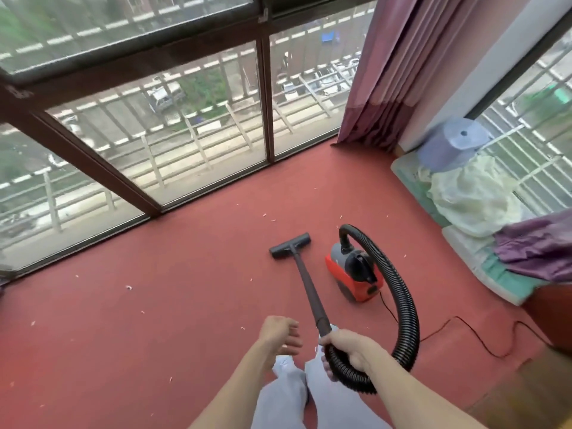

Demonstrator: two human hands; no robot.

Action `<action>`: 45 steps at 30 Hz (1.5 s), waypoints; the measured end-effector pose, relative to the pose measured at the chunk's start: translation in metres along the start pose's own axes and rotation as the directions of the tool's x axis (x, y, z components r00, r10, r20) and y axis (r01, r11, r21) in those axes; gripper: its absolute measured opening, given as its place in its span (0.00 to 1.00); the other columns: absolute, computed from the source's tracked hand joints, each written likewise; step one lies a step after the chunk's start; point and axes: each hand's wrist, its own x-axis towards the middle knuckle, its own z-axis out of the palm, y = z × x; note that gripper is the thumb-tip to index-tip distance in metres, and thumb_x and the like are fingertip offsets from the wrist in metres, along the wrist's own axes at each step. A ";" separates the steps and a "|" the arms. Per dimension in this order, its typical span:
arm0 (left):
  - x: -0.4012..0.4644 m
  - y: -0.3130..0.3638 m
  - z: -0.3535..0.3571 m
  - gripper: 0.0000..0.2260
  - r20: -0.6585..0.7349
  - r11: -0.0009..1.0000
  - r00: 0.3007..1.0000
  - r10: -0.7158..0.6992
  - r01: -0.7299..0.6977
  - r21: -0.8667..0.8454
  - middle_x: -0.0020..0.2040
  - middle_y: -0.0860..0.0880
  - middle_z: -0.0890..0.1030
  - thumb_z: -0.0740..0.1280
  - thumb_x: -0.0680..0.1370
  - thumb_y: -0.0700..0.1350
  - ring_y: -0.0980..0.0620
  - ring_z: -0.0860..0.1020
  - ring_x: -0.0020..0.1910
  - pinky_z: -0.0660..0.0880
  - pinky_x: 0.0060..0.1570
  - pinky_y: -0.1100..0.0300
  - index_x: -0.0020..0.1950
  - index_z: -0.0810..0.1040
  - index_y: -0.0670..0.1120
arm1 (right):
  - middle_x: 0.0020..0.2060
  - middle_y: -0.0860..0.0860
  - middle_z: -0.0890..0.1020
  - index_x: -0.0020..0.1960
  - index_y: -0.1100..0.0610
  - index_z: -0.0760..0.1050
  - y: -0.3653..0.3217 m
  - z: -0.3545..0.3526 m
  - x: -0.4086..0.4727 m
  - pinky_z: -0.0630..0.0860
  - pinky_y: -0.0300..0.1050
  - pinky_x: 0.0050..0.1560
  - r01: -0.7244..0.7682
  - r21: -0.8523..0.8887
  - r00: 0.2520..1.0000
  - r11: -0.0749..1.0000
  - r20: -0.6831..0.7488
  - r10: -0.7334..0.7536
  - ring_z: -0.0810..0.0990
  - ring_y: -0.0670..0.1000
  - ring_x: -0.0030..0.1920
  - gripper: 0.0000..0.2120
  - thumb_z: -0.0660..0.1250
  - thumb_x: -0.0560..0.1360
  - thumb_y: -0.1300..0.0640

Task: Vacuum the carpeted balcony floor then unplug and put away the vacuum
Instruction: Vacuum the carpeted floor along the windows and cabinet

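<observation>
The vacuum wand (309, 289) runs lengthwise away from the person toward the windows (192, 119), its floor head (290, 245) flat on the red carpet (154, 305) amid white scraps. The right hand (346, 351) has its grip closed on the wand's hose end; the left hand (278, 334) hangs open, empty. The red canister (353, 277) sits just right of the wand.

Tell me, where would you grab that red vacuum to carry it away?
Probably by the black handle arching over the top of the vacuum, coming down from above. It runs along the body's length, so fingers can wrap under it. The hose loops off the front and the cord trails behind, so reach from the open window side. The left hand is free; the right hand holds the hose.
</observation>
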 end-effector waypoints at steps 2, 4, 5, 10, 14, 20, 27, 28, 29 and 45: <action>-0.004 0.002 0.002 0.07 -0.012 1.000 1.000 0.013 -0.013 0.016 0.39 0.41 0.79 0.63 0.77 0.36 0.47 0.78 0.29 0.77 0.29 0.58 0.50 0.78 0.34 | 0.27 0.56 0.71 0.36 0.61 0.69 -0.015 0.012 -0.007 0.70 0.42 0.25 0.076 0.235 0.995 0.969 0.039 -0.088 0.70 0.52 0.23 0.12 0.64 0.77 0.60; -0.008 0.005 0.002 0.06 -0.001 0.999 1.000 0.031 -0.031 0.004 0.34 0.43 0.78 0.61 0.77 0.36 0.49 0.75 0.26 0.75 0.29 0.58 0.46 0.78 0.36 | 0.27 0.56 0.70 0.36 0.61 0.68 -0.031 0.029 -0.011 0.69 0.39 0.22 0.130 0.427 0.980 0.895 0.080 -0.181 0.69 0.52 0.21 0.11 0.62 0.77 0.61; -0.009 0.007 0.002 0.06 0.000 0.999 0.999 0.046 -0.046 0.006 0.32 0.45 0.78 0.61 0.78 0.36 0.50 0.75 0.26 0.76 0.31 0.57 0.45 0.77 0.38 | 0.27 0.56 0.70 0.37 0.61 0.67 -0.038 0.040 -0.013 0.69 0.38 0.20 0.133 0.518 0.973 0.845 0.095 -0.211 0.69 0.52 0.20 0.11 0.61 0.78 0.62; -0.009 0.019 -0.014 0.09 -0.031 0.995 0.994 0.101 -0.100 0.022 0.31 0.45 0.76 0.65 0.78 0.43 0.48 0.75 0.29 0.79 0.32 0.57 0.39 0.74 0.42 | 0.24 0.55 0.71 0.40 0.62 0.65 -0.056 0.073 -0.022 0.70 0.38 0.20 0.117 0.746 0.963 0.655 0.077 -0.259 0.67 0.52 0.24 0.09 0.60 0.79 0.63; -0.004 0.037 -0.027 0.07 -0.051 0.995 0.994 0.101 -0.100 0.028 0.36 0.42 0.77 0.64 0.77 0.37 0.46 0.76 0.29 0.77 0.30 0.57 0.50 0.79 0.35 | 0.25 0.55 0.71 0.41 0.61 0.64 -0.057 0.065 -0.023 0.71 0.38 0.22 0.167 0.802 0.965 0.574 -0.013 -0.264 0.68 0.52 0.26 0.09 0.59 0.80 0.63; 0.001 0.063 -0.028 0.06 -0.009 0.988 0.993 0.118 -0.117 0.102 0.36 0.43 0.75 0.62 0.78 0.36 0.47 0.75 0.28 0.76 0.27 0.59 0.51 0.78 0.36 | 0.25 0.56 0.72 0.43 0.61 0.66 -0.052 0.049 -0.013 0.73 0.41 0.23 0.200 0.753 0.966 0.626 -0.044 -0.255 0.70 0.52 0.21 0.06 0.61 0.78 0.64; 0.010 0.096 -0.023 0.08 0.087 0.970 0.991 0.100 -0.116 0.215 0.37 0.42 0.77 0.63 0.77 0.37 0.46 0.76 0.31 0.77 0.34 0.54 0.52 0.78 0.35 | 0.25 0.55 0.70 0.46 0.61 0.67 -0.084 0.056 -0.007 0.69 0.39 0.23 0.272 0.677 0.957 0.683 -0.117 -0.266 0.68 0.50 0.20 0.02 0.57 0.77 0.65; 0.014 0.106 -0.023 0.08 0.091 0.966 0.990 0.106 -0.125 0.228 0.36 0.42 0.77 0.63 0.77 0.37 0.46 0.76 0.30 0.77 0.35 0.54 0.51 0.78 0.34 | 0.25 0.55 0.70 0.48 0.60 0.67 -0.094 0.054 -0.007 0.69 0.39 0.24 0.288 0.656 0.954 0.698 -0.138 -0.265 0.68 0.50 0.20 0.03 0.56 0.77 0.65; 0.017 0.116 -0.023 0.08 0.090 0.962 0.989 0.113 -0.132 0.240 0.35 0.42 0.77 0.63 0.77 0.37 0.46 0.76 0.30 0.78 0.35 0.54 0.51 0.79 0.34 | 0.25 0.55 0.70 0.50 0.60 0.67 -0.103 0.049 -0.006 0.69 0.40 0.24 0.293 0.632 0.954 0.718 -0.147 -0.260 0.68 0.50 0.20 0.04 0.55 0.77 0.65; 0.068 0.269 -0.017 0.06 0.142 0.894 0.979 0.147 -0.193 0.405 0.36 0.41 0.76 0.64 0.77 0.37 0.46 0.76 0.29 0.76 0.33 0.55 0.48 0.79 0.36 | 0.24 0.56 0.72 0.42 0.62 0.66 -0.243 0.011 -0.038 0.72 0.39 0.22 0.193 0.707 0.965 0.680 -0.009 -0.264 0.68 0.53 0.28 0.08 0.60 0.80 0.63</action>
